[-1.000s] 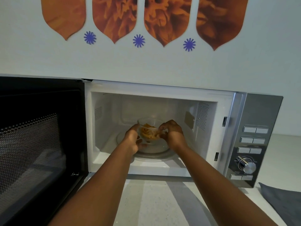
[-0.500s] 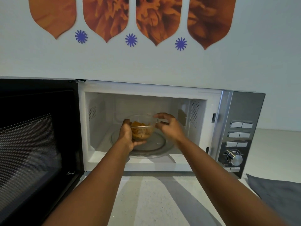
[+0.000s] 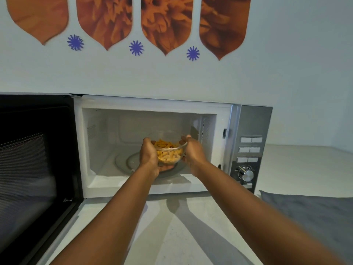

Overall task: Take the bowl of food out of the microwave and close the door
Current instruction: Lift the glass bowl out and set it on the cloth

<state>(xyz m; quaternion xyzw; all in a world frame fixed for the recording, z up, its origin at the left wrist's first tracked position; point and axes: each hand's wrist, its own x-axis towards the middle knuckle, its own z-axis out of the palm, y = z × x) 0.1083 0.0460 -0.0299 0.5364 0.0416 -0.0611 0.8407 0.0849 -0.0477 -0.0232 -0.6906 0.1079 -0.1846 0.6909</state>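
A clear glass bowl of orange-yellow food is held between both hands inside the open microwave, lifted above the glass turntable (not resting on it). The left hand is wrapped on the bowl's left side, thumb at the rim, fingers curled under the base. The right hand is pressed to the right side, thumb over the rim; its fingers are hidden behind the bowl. Both hands are clamped on the bowl. The bowl is seen in the front right half of the cavity, near the door opening, upright and level.

The microwave door is swung fully open to the left, its dark mesh window facing the camera. The silver control panel with buttons and a knob is seen at right. The microwave is set on a pale countertop; shadows of both forearms are cast on it. A grey cloth lies on the counter just right of the microwave. Orange leaf-shaped decals and small purple flower shapes are stuck on the wall above.
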